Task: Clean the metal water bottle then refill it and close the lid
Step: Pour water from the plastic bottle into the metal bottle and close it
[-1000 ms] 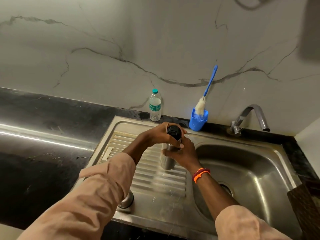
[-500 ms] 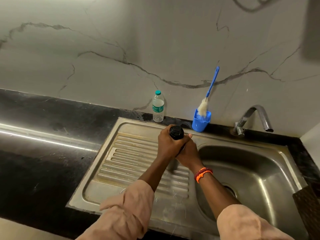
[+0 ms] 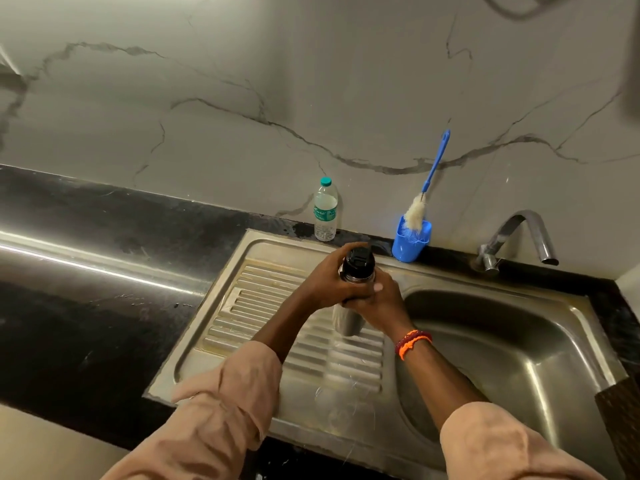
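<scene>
Since a moment ago, your left hand [image 3: 332, 282] is sitting lower, fingers curling around the lid [image 3: 358, 263]. Your right hand [image 3: 379, 303] is gripping the bottle [image 3: 346, 322], which is standing upright over the sink's [image 3: 242, 372] ribbed drainboard.

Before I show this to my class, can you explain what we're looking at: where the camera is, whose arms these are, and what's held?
There's no machine here. A camera worn on a person's head looks down at their own two arms. Both hands hold an upright metal water bottle over the ribbed drainboard of a steel sink. The left hand wraps the black lid; the right hand has its grip on the body. Against the wall stand a plastic water bottle, a bottle brush in a blue cup, and a tap.
</scene>
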